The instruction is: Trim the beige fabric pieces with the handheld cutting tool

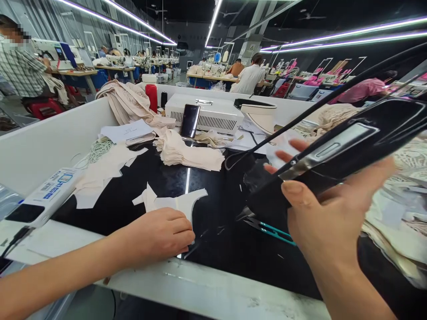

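My right hand (330,209) is wrapped round the handle of a black iron (336,155), lifted and tilted above the glossy black work surface (220,222), its cord arching off to the upper right. My left hand (160,233) rests with fingers curled, pressing the near edge of a cream cut fabric piece (180,202) that lies flat on the black surface. Teal-handled thread snips (270,229) lie on the surface just below the iron.
A stack of cream fabric pieces (187,153) lies behind, with a phone (190,121) leaning on a white box (208,113). Papers, a red thread cone (152,97) and piled fabric stand at back left. A white device (43,198) sits left. Lace fabric (400,213) is heaped right. Other workers sit at far tables.
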### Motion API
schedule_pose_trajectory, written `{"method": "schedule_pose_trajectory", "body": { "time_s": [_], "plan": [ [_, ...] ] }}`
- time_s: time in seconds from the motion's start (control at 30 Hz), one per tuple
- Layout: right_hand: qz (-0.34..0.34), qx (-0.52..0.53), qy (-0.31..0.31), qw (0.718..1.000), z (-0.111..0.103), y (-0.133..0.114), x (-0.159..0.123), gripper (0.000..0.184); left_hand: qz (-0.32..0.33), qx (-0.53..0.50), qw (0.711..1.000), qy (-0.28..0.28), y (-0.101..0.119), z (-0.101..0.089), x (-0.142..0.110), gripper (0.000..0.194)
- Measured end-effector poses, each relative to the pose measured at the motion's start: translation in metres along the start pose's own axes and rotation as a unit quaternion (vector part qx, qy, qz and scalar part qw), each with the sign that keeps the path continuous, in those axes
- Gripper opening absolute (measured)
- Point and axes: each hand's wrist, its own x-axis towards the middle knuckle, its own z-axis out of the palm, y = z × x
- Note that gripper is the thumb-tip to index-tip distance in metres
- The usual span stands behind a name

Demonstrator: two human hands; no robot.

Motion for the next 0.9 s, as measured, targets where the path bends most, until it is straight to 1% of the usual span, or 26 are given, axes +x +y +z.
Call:
{"method": "schedule_pose_trajectory", "body": {
  "time_s": [0.07,0.1,0.13,0.23,0.33,0.43,0.5,0.6,0.7,0.9],
  "plan": [
    [0.021,0.058,0.027,0.998,0.013,-0.003,0.002,0.054,0.000,0.015,1.000,0.000,0.001,0.005,0.000,0.017],
    [0.041,0.065,0.039,0.996,0.019,-0.005,0.004,0.046,-0.002,0.022,1.000,0.004,0.001,0.007,0.000,0.021],
    [0.038,0.069,0.055,0.995,0.024,-0.008,0.005,0.044,-0.005,0.026,1.000,0.009,0.002,0.009,0.001,0.023],
    [0.036,0.049,0.083,0.995,0.035,-0.016,0.006,0.044,-0.029,-0.009,0.999,0.027,0.005,0.011,0.002,0.023],
    [0.080,0.045,0.068,0.993,0.043,-0.026,0.000,0.043,-0.091,-0.114,0.988,0.047,0.007,0.008,0.004,0.020],
    [0.113,0.111,0.041,0.987,0.052,-0.037,-0.013,0.037,-0.155,-0.214,0.963,0.060,0.008,0.003,0.005,0.017],
    [0.119,0.164,0.032,0.979,0.059,-0.043,-0.023,0.034,-0.179,-0.251,0.949,0.060,0.008,0.002,0.005,0.016],
    [0.117,0.215,0.018,0.970,0.069,-0.049,-0.032,0.030,-0.194,-0.273,0.941,0.054,0.008,0.002,0.005,0.016],
    [0.114,0.242,0.008,0.963,0.076,-0.050,-0.035,0.030,-0.193,-0.275,0.940,0.053,0.008,0.002,0.006,0.016],
    [0.127,0.261,0.009,0.957,0.080,-0.049,-0.037,0.041,-0.188,-0.267,0.943,0.063,0.008,0.004,0.007,0.016]
  ]
}}
